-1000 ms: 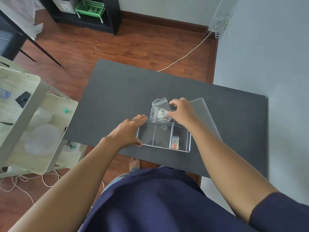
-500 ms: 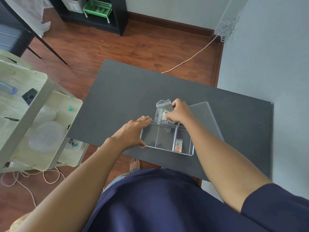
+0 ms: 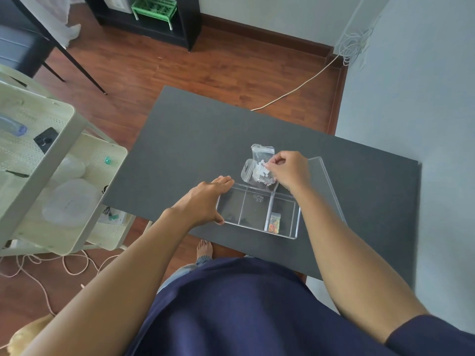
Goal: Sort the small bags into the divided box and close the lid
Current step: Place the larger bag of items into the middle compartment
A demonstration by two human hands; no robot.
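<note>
A: What is the right hand [image 3: 289, 169] doing?

B: Its grip is pinching closed on a small clear bag [image 3: 258, 173], fingertips [image 3: 270, 164] on the bag's upper right corner. The bag is lying just beyond the far edge of the divided box [image 3: 257, 210], overlapping that rim a little.

A: And the left hand [image 3: 205, 201]?

B: It is lying flat and spread against the box's left wall, gripping nothing, only steadying the box near the front edge of the surface [image 3: 205, 140].

A: Any other bags?

B: A second clear bag [image 3: 262, 152] is lying farther back, partly under the pinched one. One bag of orange bits [image 3: 274, 222] is already sitting in the right compartment, at its near end. The left and middle compartments are looking empty.

A: The lid?

B: The clear lid [image 3: 326, 183] is standing open on the right side, tilted away from the box.

A: How should this step go?

B: I would judge she is lifting one bag to drop into a free compartment. She should be pinching only the top bag, so that the one beneath is not dragged along. Lifting it clear of the rim, laying it flat and keeping the left hand pressing matter too, since the box is light and sitting near the edge.
</note>
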